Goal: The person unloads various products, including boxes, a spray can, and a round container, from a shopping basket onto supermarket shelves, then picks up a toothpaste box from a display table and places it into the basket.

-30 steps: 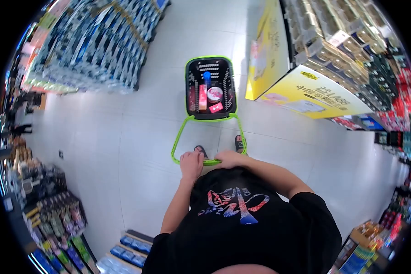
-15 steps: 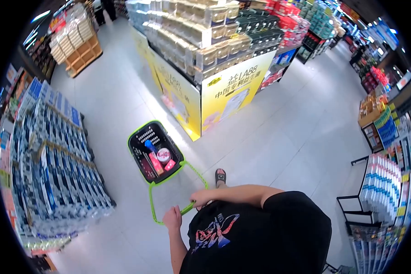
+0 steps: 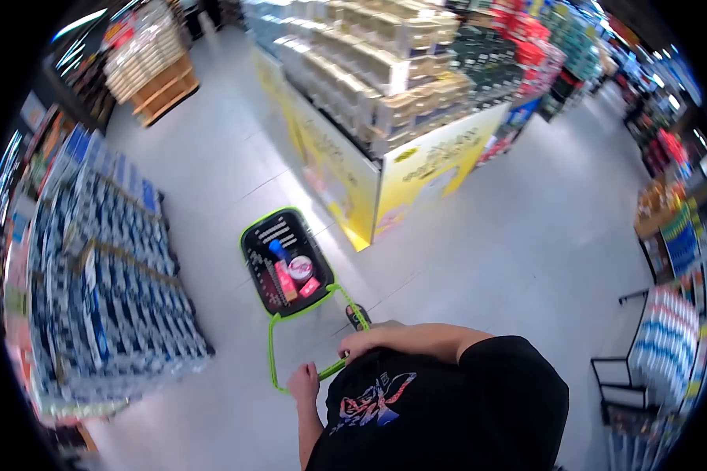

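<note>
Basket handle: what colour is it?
The basket handle is bright green, seen best in the head view, the only one.

Shop, supermarket type. Evidence from where I stand: green-rimmed shopping basket (image 3: 258, 259) with small goods (image 3: 300, 268) inside, big stack of blue-and-white packs (image 3: 118, 275), yellow printed display panels (image 3: 416, 184) around piled boxes (image 3: 385, 86), more stocked displays (image 3: 165, 90) beyond, pale tiled floor (image 3: 487, 259).

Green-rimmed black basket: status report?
Left fingers, right fingers on green handle. Basket loaded, round white-and-pink container inside. Yellow-panelled product display to its right, not touching.
</note>
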Motion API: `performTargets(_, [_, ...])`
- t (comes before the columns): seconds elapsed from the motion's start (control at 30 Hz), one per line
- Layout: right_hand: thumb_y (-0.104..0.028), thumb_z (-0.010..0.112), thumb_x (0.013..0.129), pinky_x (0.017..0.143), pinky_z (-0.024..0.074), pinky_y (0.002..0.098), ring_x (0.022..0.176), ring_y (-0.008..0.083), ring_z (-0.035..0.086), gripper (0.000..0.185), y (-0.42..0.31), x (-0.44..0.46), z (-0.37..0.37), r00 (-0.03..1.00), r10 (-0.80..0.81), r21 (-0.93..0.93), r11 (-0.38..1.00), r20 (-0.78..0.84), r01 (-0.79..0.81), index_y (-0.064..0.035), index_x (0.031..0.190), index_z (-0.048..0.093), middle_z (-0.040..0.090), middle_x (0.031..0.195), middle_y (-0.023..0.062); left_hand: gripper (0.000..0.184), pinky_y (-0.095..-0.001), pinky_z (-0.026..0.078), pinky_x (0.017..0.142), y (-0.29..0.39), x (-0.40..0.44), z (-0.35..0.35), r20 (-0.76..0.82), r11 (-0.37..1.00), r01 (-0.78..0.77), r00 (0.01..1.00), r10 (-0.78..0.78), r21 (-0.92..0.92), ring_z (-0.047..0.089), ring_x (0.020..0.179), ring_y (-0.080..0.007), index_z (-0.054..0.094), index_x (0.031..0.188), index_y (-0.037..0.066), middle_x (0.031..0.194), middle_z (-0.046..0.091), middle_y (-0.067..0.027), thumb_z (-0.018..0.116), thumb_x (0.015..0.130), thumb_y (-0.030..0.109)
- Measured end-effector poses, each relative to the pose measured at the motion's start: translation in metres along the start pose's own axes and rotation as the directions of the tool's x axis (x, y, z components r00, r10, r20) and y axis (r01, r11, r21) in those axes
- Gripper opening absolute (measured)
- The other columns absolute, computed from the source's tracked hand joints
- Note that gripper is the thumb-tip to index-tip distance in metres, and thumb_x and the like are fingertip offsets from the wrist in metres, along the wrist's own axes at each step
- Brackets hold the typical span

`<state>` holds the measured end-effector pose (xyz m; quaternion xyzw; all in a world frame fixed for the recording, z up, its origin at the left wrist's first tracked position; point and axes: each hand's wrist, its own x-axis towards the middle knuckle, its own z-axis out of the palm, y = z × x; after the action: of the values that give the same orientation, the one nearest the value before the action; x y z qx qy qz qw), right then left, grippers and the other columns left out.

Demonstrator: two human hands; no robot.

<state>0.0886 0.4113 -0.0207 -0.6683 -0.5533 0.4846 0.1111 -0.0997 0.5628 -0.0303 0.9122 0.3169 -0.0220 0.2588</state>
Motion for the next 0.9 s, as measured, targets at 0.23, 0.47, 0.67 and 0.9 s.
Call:
performTargets(0.23, [-0.043, 0.068, 0.085, 0.092, 0.0472, 0.0419, 0.109, 0.0342, 0.060, 0.053, 0.005, 0.046, -0.063, 0.960, -0.039, 0.027, 0.999, 0.277, 0.033, -0.0063, 0.122, 0.061, 0.064, 0.117, 0.0186, 0.036, -0.0525, 0.049, 0.063, -0.007, 0.049, -0.027, -0.045, 0.997, 0.070, 0.997, -0.069, 0.023, 0.065, 0.069, -0.0398, 0.067, 0.076, 0.009, 0.070, 0.065, -0.0171, 0.051, 0.092, 0.038])
performTargets(0.47, [-0.045, 0.059, 0.090, 0.090, 0.0478, 0.0440, 0.105, 0.0369, 0.060, 0.052, 0.019, 0.049, -0.119, 0.963, -0.162, 0.161, 0.978, 0.216, 0.129, -0.0072, 0.126, 0.057, 0.064, 0.114, 0.0203, 0.036, -0.0527, 0.050, 0.062, 0.006, 0.111, -0.036, -0.029, 0.996, 0.078, 0.997, -0.077, 0.032, 0.064, 0.067, -0.0414, 0.067, 0.076, 0.008, 0.071, 0.065, -0.0190, 0.050, 0.092, 0.036])
performTargets(0.67, [-0.036, 0.058, 0.091, 0.081, 0.0483, 0.0485, 0.098, 0.0402, 0.062, 0.036, 0.033, 0.053, -0.178, 0.986, -0.010, -0.116, 0.993, 0.163, 0.029, -0.0106, 0.117, 0.061, 0.066, 0.103, 0.0208, 0.035, -0.0527, 0.050, 0.062, 0.025, 0.177, -0.035, -0.027, 0.993, 0.120, 0.992, -0.119, 0.006, 0.064, 0.067, -0.0409, 0.067, 0.075, 0.008, 0.071, 0.065, -0.0196, 0.049, 0.092, 0.034])
performTargets(0.9, [-0.037, 0.060, 0.089, 0.082, 0.0498, 0.0461, 0.094, 0.0366, 0.064, 0.035, 0.084, 0.086, -0.254, 0.993, 0.082, 0.009, 0.997, -0.080, -0.081, -0.0116, 0.112, 0.065, 0.068, 0.100, 0.0174, 0.039, -0.0517, 0.050, 0.063, 0.043, 0.290, -0.046, 0.118, 0.997, 0.001, 0.993, 0.008, -0.076, 0.065, 0.068, -0.0401, 0.069, 0.080, 0.008, 0.071, 0.066, -0.0190, 0.051, 0.092, 0.041])
